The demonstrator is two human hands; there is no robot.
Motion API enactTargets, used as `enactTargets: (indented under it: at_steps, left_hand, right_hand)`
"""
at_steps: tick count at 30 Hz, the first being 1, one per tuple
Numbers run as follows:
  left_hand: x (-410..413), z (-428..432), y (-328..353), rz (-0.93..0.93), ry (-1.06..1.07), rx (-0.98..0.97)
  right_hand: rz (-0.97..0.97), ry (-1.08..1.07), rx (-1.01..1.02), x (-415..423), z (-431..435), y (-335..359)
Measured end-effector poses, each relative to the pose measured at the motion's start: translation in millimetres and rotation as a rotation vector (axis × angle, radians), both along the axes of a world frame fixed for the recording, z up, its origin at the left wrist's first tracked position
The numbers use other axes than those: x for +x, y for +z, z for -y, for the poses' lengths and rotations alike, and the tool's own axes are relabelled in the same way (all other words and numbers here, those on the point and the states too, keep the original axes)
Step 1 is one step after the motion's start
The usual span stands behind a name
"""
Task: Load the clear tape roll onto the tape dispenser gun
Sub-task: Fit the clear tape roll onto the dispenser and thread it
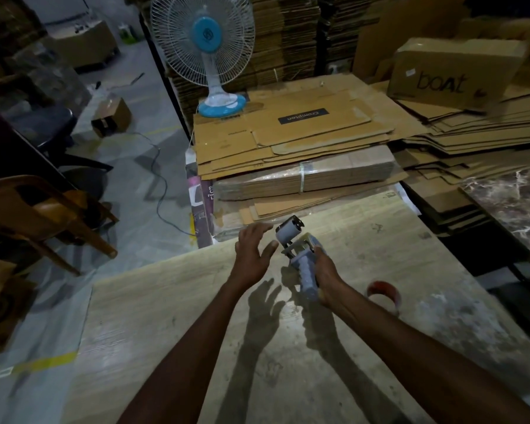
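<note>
My right hand (326, 275) grips the grey handle of the tape dispenser gun (300, 258), held above the wooden table (196, 332). The gun's roller hub points up and away, with a pale roll partly hidden behind the frame. My left hand (253, 250) hovers just left of the gun with fingers spread, holding nothing and not touching it. A clear tape roll (384, 293) with a reddish core lies on the table to the right of my right wrist.
Flattened cardboard stacks (288, 139) lie beyond the table, with a blue-and-white fan (210, 53) on them. A boat box (453, 71) sits at the back right. A wooden chair (43, 215) stands on the left floor, and a marble slab (514, 203) lies at the right.
</note>
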State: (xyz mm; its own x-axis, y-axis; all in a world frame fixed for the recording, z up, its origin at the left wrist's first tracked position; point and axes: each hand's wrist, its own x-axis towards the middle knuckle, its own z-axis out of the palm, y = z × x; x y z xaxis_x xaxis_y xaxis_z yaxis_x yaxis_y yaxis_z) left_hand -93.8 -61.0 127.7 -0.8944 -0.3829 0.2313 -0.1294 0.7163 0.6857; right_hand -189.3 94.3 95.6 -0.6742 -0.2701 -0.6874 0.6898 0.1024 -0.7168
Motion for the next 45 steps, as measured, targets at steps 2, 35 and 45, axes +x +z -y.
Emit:
enactTargets:
  at_steps: [2, 35, 45]
  left_hand:
    - [1.8, -3.0, -0.2, -0.006, 0.030, 0.094]
    - [54.5, -38.2, -86.1, 0.619, -0.193, -0.160]
    - [58.4, -8.2, -69.7, 0.688, -0.252, -0.377]
  right_hand:
    - [0.004, -0.004, -0.028, 7.3, -1.8, 1.2]
    - [-1.112, 0.314, 0.571, 35.4, -83.3, -48.9]
    - [-0.969, 0.940, 0.552, 2.2, -63.0, -52.7]
